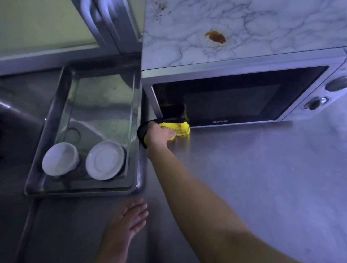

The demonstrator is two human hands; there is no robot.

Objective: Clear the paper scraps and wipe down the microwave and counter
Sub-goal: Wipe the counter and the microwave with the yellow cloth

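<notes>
In the sink [102,100], two white bowls [105,160]; right grip [160,135] round yellow cloth [180,127]; left grip [131,219] flat, empty

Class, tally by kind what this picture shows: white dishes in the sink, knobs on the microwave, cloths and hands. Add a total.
White dishes: 2
Knobs: 2
Cloth: 1
Hands: 2, left hand and right hand
Total: 7
</notes>
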